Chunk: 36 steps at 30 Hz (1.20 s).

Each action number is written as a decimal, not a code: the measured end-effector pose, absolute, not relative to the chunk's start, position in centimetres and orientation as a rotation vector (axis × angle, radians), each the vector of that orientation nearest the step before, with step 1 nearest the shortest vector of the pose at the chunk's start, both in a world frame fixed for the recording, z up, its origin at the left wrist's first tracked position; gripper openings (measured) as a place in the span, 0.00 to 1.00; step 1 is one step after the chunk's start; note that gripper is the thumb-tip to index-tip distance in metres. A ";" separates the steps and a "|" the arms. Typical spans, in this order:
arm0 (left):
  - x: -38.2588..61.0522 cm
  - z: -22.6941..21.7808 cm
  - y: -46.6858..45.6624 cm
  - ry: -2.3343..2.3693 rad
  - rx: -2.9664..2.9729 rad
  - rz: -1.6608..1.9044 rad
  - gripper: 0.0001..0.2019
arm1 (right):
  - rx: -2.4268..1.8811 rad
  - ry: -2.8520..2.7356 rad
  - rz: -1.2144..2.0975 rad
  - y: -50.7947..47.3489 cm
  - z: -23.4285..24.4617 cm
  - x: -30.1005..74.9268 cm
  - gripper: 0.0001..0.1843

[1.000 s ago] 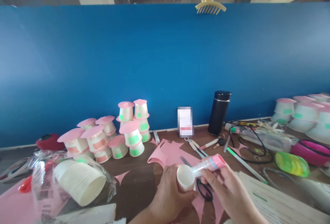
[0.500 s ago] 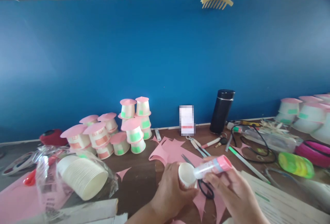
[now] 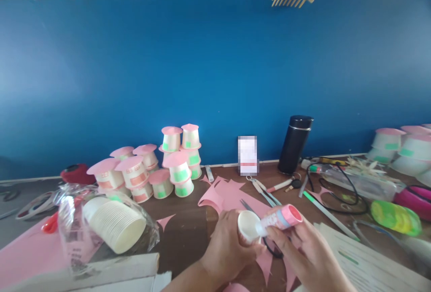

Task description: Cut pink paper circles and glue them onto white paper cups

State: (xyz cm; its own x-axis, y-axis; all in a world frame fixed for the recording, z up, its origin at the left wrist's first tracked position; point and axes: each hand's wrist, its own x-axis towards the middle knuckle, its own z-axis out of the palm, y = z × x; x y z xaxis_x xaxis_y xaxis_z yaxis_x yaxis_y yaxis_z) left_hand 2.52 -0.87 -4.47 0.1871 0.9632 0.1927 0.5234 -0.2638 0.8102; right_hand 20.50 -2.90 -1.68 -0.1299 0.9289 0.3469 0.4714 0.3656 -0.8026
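Observation:
A white paper cup (image 3: 248,224) is gripped in my left hand (image 3: 227,242), its round end tilted up toward me. My right hand (image 3: 305,247) is closed around a glue stick (image 3: 280,220) with a pink end. The glue stick's narrow white end meets the right edge of the cup. Beneath and behind both hands lie cut pieces of pink paper (image 3: 232,195). Black-handled scissors (image 3: 247,204) rest there too, partly hidden by the cup and my right hand.
Cups with pink paper tops (image 3: 178,171) stand stacked at left. A bag holds nested white cups (image 3: 116,224). A black flask (image 3: 295,146) and a phone-like screen (image 3: 247,155) stand by the blue partition (image 3: 215,67). Printed sheets (image 3: 367,256) lie right.
The view has shifted slightly, so most things sit a little further right. The glue stick has stayed at the cup's edge, and both hands keep their holds.

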 end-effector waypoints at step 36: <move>2.4 -4.2 -0.6 1.264 1.914 1.043 0.28 | -1.200 -1.543 0.801 -1.8 -1.2 20.5 0.14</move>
State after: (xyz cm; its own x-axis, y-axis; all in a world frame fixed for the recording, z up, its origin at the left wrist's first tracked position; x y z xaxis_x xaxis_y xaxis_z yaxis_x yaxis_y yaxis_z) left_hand 2.40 -0.62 -4.22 0.2334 0.9319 0.2777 0.4497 -0.3567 0.8188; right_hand 20.49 -1.76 -1.20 -0.0265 0.9537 0.2996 0.3038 0.2932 -0.9065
